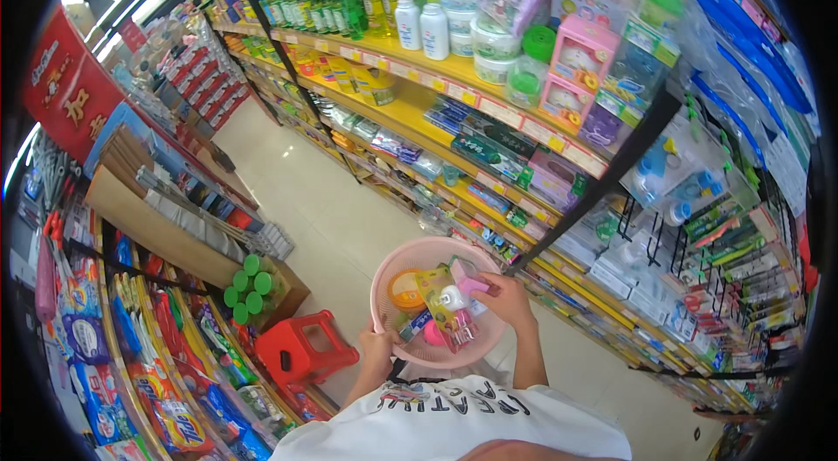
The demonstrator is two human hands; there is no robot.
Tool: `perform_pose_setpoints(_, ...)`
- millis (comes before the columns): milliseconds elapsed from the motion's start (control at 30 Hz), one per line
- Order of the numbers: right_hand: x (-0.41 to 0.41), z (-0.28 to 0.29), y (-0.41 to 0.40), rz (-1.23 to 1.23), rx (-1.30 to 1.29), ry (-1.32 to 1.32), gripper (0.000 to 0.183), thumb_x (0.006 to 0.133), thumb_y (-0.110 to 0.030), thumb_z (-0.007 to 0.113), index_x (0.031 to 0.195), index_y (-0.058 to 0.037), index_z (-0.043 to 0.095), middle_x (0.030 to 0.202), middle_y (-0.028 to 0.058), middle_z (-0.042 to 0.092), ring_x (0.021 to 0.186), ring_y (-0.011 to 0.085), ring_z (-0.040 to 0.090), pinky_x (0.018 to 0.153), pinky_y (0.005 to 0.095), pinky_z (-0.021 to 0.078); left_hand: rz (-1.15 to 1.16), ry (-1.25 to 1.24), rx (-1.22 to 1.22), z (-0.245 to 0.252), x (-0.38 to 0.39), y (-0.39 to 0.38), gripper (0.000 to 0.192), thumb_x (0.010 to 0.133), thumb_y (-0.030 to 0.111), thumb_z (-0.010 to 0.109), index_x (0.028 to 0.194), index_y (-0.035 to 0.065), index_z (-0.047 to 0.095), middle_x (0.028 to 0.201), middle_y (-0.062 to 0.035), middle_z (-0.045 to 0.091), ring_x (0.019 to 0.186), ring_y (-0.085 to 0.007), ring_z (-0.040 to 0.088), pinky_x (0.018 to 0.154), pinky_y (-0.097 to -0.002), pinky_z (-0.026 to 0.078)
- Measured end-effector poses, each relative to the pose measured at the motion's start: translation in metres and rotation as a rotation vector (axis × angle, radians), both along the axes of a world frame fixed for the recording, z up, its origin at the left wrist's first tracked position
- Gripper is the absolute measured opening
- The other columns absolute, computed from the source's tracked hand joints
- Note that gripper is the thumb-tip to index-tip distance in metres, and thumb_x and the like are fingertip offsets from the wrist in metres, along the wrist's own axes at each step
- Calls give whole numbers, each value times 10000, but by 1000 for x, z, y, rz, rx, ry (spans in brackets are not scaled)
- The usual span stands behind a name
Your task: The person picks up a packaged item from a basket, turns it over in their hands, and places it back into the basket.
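Observation:
A round pink plastic basket (437, 247) is held close to my waist. My left hand (380, 348) grips its rim on the left side. Over the basket's right part, my right hand (503, 298) holds a small pink item (471, 283), whose kind I cannot tell. Inside the basket lie a yellow-green carded package (437, 294) with a white and a pink piece on it, a round orange item (407, 289), a bright pink round item (433, 332) and a small dark blue box (415, 326).
Stocked yellow shelves (419, 114) run along the right, with a black post (602, 179). Hanging packets fill the far right. A red plastic stool (301, 346) and green-lidded containers (249, 287) stand on the left beside shelves of detergent bags (177, 425). A tiled aisle (308, 199) runs ahead.

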State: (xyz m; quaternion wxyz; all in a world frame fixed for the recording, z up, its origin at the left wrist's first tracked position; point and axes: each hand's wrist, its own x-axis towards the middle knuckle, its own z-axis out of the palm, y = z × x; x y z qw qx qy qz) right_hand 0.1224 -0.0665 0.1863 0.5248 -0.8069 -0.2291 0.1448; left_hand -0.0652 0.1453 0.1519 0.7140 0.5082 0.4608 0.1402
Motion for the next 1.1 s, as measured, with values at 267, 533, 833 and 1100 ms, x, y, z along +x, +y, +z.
perform_pose_setpoints(267, 9, -11, 27, -101, 32, -87, 322, 754, -54, 677, 1068, 9, 653, 827, 142, 688, 654, 120, 627, 624, 257, 502, -23, -65, -14, 8, 24, 26, 687, 578, -96, 540, 1260, -73, 460, 1064, -156, 583, 685, -191, 580, 496, -278, 469)
perform_pose_setpoints(533, 29, 12, 79, -48, 39, -234, 296, 760, -4, 659, 1053, 31, 651, 951, 154, 691, 797, 149, 661, 713, 263, 521, 64, -128, -89, 4, 37, 80, 697, 548, -94, 555, 1241, -70, 485, 939, -158, 601, 664, -197, 584, 487, -293, 469)
perform_pose_setpoints(833, 21, 32, 172, -89, 129, -84, 307, 736, -4, 682, 1042, -1, 674, 1075, 146, 662, 924, 165, 639, 792, 267, 512, 53, -162, -30, -6, 44, 165, 660, 534, -79, 564, 1192, -67, 518, 944, -127, 621, 665, -186, 593, 500, -276, 469)
perform_pose_setpoints(1100, 17, 31, 216, -12, 389, -80, 293, 698, -46, 740, 969, 18, 648, 1053, 138, 650, 975, 211, 622, 883, 309, 469, 228, -319, -159, 5, 54, 208, 624, 575, -104, 518, 1197, -78, 492, 854, -104, 578, 601, -185, 570, 490, -275, 465)
